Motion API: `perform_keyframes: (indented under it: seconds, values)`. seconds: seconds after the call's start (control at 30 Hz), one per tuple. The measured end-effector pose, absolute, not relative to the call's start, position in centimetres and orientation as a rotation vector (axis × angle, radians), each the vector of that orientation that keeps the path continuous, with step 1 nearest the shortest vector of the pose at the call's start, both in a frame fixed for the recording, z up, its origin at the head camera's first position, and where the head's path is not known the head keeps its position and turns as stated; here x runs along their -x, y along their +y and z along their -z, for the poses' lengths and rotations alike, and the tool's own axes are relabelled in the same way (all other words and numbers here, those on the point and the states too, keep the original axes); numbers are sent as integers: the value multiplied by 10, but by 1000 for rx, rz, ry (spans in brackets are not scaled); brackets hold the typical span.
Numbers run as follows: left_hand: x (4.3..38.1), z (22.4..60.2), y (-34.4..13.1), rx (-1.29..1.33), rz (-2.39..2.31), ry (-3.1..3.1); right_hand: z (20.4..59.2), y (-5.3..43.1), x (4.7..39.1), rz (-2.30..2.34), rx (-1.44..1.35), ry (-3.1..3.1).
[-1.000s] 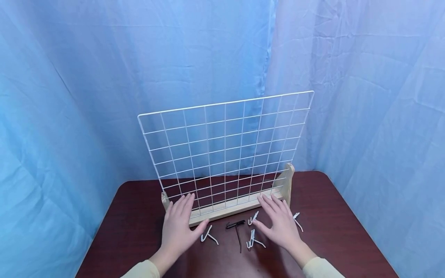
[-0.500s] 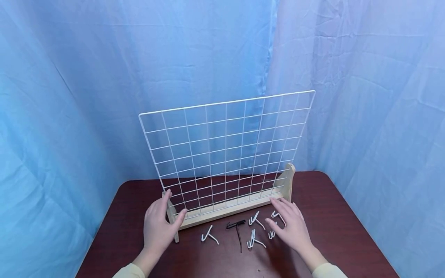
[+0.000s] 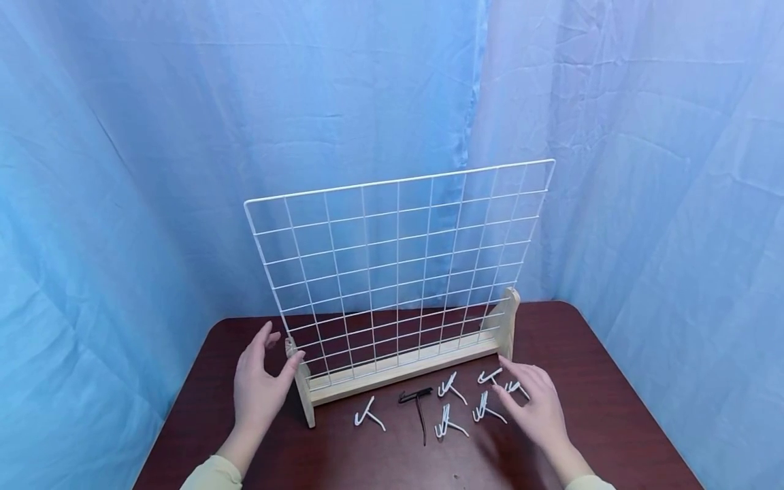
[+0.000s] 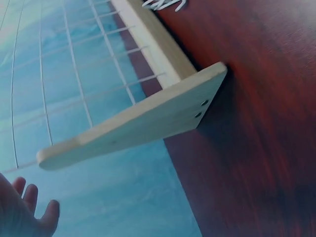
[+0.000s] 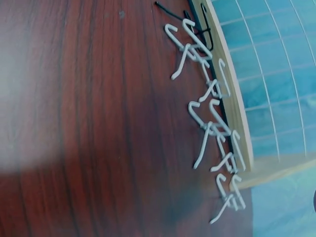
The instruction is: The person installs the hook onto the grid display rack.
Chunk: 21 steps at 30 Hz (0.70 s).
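A white wire grid panel (image 3: 398, 238) stands upright in a wooden base (image 3: 404, 365). My left hand (image 3: 260, 384) is beside the base's left end piece (image 3: 303, 391), fingers and thumb spread. In the left wrist view that hand (image 4: 27, 210) shows at the lower left, apart from the wooden end piece (image 4: 133, 123). My right hand (image 3: 539, 408) hovers by the right-hand white hooks, thumb and fingers apart, holding nothing. One white hook (image 3: 517, 389) is partly hidden behind it. Several white wire hooks (image 5: 210, 126) lie before the base, along with a black hook (image 3: 418, 398).
A dark red-brown table (image 3: 588, 408) carries everything. Blue curtains (image 3: 153, 170) hang behind and at both sides. The base's right end piece (image 3: 508, 323) rises near my right hand. One white hook (image 3: 369, 414) lies at the left of the row.
Both hands have moved apart, the left toward and past the base's left end, the right further right. More white hooks have come into sight. Panel and hooks stay nearly in place.
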<state>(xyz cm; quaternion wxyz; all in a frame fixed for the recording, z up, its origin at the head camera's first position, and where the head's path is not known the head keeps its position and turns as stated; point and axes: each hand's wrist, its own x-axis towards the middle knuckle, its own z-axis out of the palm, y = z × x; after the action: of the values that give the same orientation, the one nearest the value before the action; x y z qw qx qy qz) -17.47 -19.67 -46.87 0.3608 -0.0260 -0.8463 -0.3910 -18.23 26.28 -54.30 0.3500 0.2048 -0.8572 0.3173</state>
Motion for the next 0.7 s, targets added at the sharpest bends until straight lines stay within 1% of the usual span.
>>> perform_keyframes:
  seconds: [0.4,0.57,0.7]
  values:
    - [189,462,-211,-74,1496,-2143,562,288,175,-816,-444,-2197]
    - [195,461,-210,-129,1591,-2128,571,295,171,-815,-413,-2188]
    - [201,462,-209,-120,1660,-2078,579,301,169,-811,-370,-2201]
